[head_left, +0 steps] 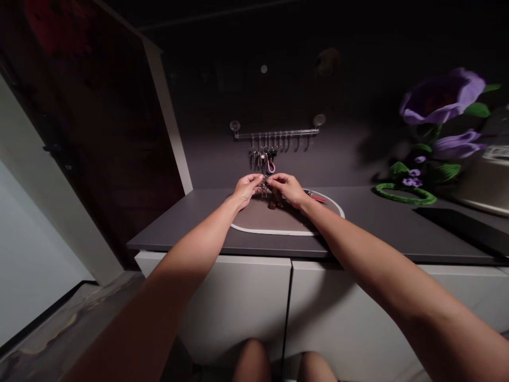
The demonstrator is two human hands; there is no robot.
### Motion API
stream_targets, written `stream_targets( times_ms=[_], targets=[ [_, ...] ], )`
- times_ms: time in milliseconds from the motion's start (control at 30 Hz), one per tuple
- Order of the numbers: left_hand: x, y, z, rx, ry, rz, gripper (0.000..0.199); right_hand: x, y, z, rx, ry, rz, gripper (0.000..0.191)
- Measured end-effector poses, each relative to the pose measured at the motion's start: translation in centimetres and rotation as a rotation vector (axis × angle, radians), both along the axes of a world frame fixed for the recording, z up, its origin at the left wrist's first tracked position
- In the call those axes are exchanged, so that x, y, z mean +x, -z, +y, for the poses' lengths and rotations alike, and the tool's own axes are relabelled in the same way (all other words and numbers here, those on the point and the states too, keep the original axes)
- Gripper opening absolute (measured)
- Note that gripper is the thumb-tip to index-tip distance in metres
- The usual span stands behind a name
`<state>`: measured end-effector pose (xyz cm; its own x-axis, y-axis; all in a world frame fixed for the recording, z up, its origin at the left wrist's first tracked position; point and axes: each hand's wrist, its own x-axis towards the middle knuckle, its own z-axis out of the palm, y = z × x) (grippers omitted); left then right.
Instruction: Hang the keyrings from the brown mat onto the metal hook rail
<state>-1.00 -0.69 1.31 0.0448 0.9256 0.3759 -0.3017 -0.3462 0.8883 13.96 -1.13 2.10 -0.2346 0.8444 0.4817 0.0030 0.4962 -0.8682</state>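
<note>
Fingertips of the bare left hand (245, 191) and the bare right hand (289, 188) are pinched close together at the top of a small bunch of silvery metal keys (264, 188), which hangs between them over the mat; exactly how each grips it is too small to tell. Nearest are two bare knees (253, 362), then white cabinet doors (238, 302) under a dark grey, smooth counter (175, 225). On it lies a brown mat with rounded corners and a white rim (274, 232). Beneath the right hand is a small brown object (272, 205), its details unclear, and just beside the right wrist a slim red object (319, 199). To the right, a fuzzy green ring (405, 195) rests on the counter, with large purple fabric flowers (441, 101) above it. Farther back, a clear wall rail (278, 133) carries a row of hooks; keys (259, 157) and a pink loop (271, 167) hang towards its left end
</note>
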Motion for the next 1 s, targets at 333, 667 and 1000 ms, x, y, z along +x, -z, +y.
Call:
stream_targets(
  times_ms=[333, 667, 1000],
  targets=[
    [0.1, 0.2, 0.1, 0.001, -0.013, 0.037, 0.029, 0.4, -0.2, -0.1, 0.006, -0.021, 0.051, 0.025],
    [0.8, 1.1, 0.4, 0.060, -0.102, 0.316, 0.030, 0.9, -0.1, 0.4, -0.035, -0.003, 0.192, 0.029],
    [1.4, 1.8, 0.1, 0.283, -0.284, 0.760, 0.021, 1.0, -2.5, 2.0, -0.097, 0.165, 0.389, 0.023]
  ],
)
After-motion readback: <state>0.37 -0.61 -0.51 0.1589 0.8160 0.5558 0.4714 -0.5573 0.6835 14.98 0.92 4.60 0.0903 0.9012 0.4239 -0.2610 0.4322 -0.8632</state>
